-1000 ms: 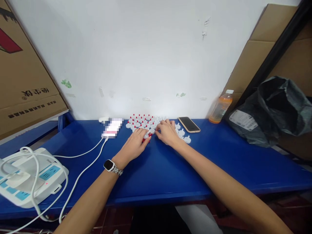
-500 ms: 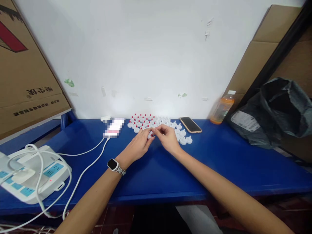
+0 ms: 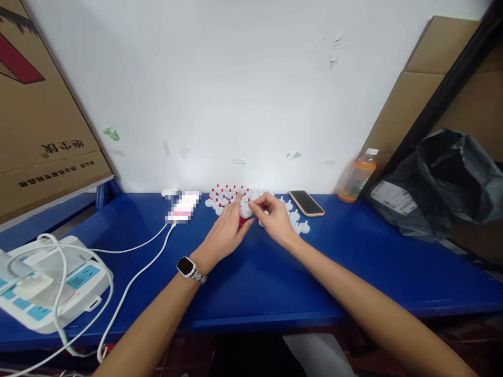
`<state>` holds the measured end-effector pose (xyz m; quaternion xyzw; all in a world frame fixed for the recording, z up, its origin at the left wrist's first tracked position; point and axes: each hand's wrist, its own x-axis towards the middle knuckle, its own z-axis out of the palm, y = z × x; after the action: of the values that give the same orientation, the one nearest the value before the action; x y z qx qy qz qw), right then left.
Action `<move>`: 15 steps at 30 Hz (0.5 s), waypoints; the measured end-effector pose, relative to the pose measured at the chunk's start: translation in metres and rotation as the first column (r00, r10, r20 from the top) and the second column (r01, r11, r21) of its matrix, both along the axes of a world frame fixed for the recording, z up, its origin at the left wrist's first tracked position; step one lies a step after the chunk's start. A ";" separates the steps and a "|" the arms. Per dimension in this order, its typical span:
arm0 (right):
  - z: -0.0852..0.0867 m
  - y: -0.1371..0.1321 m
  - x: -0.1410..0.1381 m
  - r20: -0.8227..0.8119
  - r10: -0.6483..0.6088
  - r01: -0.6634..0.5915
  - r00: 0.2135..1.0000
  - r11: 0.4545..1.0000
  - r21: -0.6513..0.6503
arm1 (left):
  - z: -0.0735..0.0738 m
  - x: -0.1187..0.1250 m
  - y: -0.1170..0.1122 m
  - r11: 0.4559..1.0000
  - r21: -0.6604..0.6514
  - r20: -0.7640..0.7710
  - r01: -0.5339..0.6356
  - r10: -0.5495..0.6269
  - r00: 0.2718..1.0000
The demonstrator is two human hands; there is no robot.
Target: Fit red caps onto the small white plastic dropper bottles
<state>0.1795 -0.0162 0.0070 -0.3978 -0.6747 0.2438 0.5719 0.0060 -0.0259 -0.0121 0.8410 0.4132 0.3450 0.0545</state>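
My right hand [image 3: 273, 217] pinches a white nozzle cap [image 3: 245, 210] between thumb and fingertips. My left hand [image 3: 226, 230] lies just to the left, its thumb and index finger spread apart around the cap and some small red tips [image 3: 242, 222]. Part of these red tips is hidden by the left thumb. Behind the left hand stand several white caps with red tips [image 3: 223, 192] on their nozzles. Beyond and beside my right hand are several plain white nozzle caps [image 3: 304, 226], some of them hidden by the hand.
A phone [image 3: 306, 202] lies right of the caps on the blue table [image 3: 251, 293]. Farther right stand a bottle of orange drink [image 3: 357, 175] and a dark plastic bag [image 3: 424, 193]. On the left are a charging phone [image 3: 184, 207], white cables and a power strip [image 3: 58, 293].
The fingers of both hands have moved apart. My left index finger and thumb have spread, showing the red tips between them. The white cap now shows at my right fingertips.
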 end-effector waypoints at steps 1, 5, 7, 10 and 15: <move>0.006 0.006 0.007 0.054 -0.041 0.041 0.998 0.999 0.017 | -0.001 -0.003 0.002 1.000 0.016 -0.003 -0.024 0.024 1.000; 0.022 0.038 0.030 0.405 -0.161 0.168 0.900 0.986 0.019 | -0.001 -0.015 0.006 0.998 0.031 -0.055 -0.050 0.051 0.997; 0.023 0.051 0.034 0.567 -0.142 0.164 0.811 0.986 0.014 | 0.001 -0.016 0.006 0.999 0.014 -0.074 -0.053 0.054 0.996; 0.020 0.064 0.027 0.734 -0.112 0.147 0.670 0.989 0.017 | 0.002 -0.014 0.004 0.999 -0.001 -0.079 -0.049 0.048 0.996; 0.013 0.072 0.014 0.814 -0.113 0.167 0.569 0.986 0.020 | 0.001 -0.012 0.003 1.000 -0.004 -0.068 -0.016 0.016 0.998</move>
<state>0.1937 0.0557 0.0203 -0.5340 -0.8202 0.0087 0.2051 -0.0060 -0.0226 -0.0113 0.8488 0.4223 0.3158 0.0394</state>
